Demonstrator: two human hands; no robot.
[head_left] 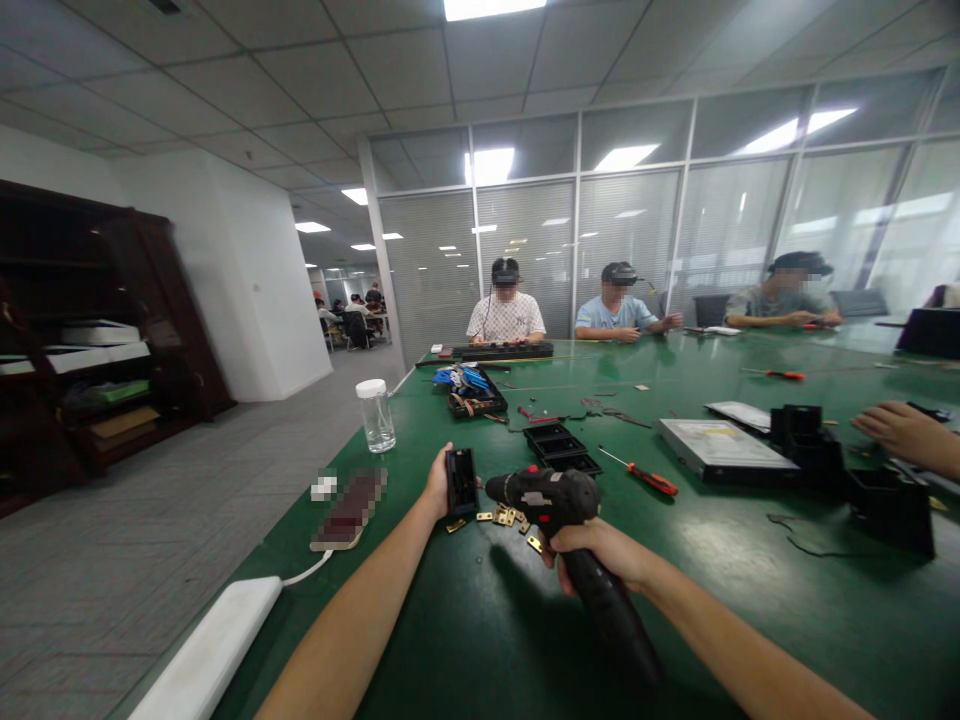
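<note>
My left hand [437, 487] grips a small black plastic case [462, 482] by its left side, with the open face turned toward me. In my right hand [600, 552] is a black cordless drill [551, 494], its fingers wrapped round the handle. The drill's chuck points left at the case, a small gap apart; whether a bit is fitted I cannot make out. Below the chuck, several small brass-coloured metal plates [506, 515] lie on the green table [465, 640]. Just beyond the drill sit black plastic trays [559, 445].
An orange-handled screwdriver [651, 481] lies right of the drill, before a silver metal box [724, 452]. Left are a clear bottle [376, 418], a phone [349, 512] and a white power strip [214, 650]. Another person's hand [911, 435] is at far right; several people sit across.
</note>
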